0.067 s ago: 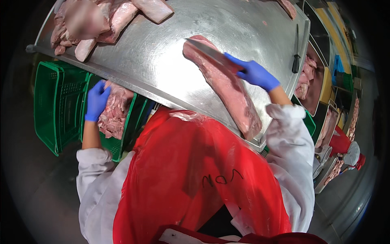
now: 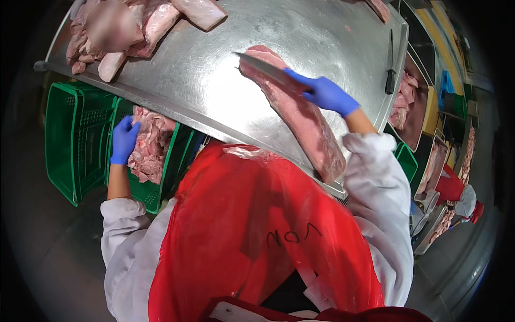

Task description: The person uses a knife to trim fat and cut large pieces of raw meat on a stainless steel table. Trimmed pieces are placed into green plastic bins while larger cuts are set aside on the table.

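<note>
A knife (image 2: 264,67) is held in my blue-gloved right hand (image 2: 330,96), my fingers wrapped round its handle. Its blade lies over the far end of a long strip of pale pink meat (image 2: 300,115), which stretches diagonally across the steel table (image 2: 214,70). My left hand (image 2: 124,140), also gloved in blue, is down at the left, beside a heap of meat trimmings (image 2: 150,147) in a green crate (image 2: 154,201). Its fingers are loosely bent and apart, with nothing seen in them.
Larger meat cuts (image 2: 155,27) are piled at the table's far left. A second knife (image 2: 390,70) lies along the right edge. Another green crate (image 2: 61,139) stands at far left. Beyond the table, a tray of meat (image 2: 402,99) and a person in red (image 2: 450,188) appear.
My right hand and the knife have shifted slightly left over the strip. My left hand has drawn back a little from the trimmings, toward me and to the left.
</note>
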Demonstrator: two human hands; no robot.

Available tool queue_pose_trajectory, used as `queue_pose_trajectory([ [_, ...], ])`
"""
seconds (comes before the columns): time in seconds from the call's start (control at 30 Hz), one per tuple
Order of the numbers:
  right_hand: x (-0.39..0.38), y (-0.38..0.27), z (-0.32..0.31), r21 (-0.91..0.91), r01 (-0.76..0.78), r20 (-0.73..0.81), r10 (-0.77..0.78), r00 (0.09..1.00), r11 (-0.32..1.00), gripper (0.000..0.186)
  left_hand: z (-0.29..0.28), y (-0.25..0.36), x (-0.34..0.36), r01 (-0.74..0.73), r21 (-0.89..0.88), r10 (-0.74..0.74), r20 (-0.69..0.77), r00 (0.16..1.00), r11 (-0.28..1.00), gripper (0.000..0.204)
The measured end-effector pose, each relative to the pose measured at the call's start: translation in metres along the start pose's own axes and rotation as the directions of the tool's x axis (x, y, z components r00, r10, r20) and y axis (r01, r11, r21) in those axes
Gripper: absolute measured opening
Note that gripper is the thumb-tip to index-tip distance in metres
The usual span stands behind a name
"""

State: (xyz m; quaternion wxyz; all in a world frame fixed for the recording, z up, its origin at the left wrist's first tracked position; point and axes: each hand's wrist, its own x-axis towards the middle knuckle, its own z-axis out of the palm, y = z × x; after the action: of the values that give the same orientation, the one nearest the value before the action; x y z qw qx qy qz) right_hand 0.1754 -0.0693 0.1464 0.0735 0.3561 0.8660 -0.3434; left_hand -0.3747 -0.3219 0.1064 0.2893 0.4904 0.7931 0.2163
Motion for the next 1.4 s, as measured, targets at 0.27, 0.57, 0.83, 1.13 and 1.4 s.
queue_pose_trajectory([
  [0.27, -0.064, -0.019, 0.039, -0.246, -0.154, 0.130, 0.191, 0.973, 0.957, 0.067, 0.019, -0.093, -0.019, 0.186, 0.429, -0.037, -0.333, 0.942, 0.884, 0.051],
  [0.57, -0.096, -0.055, 0.087, -0.166, -0.213, -0.117, 0.195, 0.974, 0.963, 0.063, 0.194, 0.136, 0.008, -0.360, -0.077, 0.335, -0.230, 0.914, 0.930, 0.030],
  [0.83, -0.245, -0.041, 0.082, -0.020, -0.367, -0.216, 0.354, 0.910, 0.930, 0.081, 0.340, 0.235, -0.016, 0.296, -0.647, -0.061, 0.359, 0.931, 0.703, 0.026],
  [1.13, -0.093, -0.066, 0.108, 0.003, -0.216, -0.391, 0.200, 0.898, 0.976, 0.071, 0.338, 0.226, -0.015, 0.491, -0.766, -0.178, 0.461, 0.870, 0.414, 0.002],
  [1.4, -0.154, -0.068, 0.152, -0.152, -0.371, -0.151, 0.349, 0.925, 0.916, 0.070, 0.356, 0.186, -0.009, 0.093, -0.591, -0.014, 0.137, 0.990, 0.801, 0.012],
])
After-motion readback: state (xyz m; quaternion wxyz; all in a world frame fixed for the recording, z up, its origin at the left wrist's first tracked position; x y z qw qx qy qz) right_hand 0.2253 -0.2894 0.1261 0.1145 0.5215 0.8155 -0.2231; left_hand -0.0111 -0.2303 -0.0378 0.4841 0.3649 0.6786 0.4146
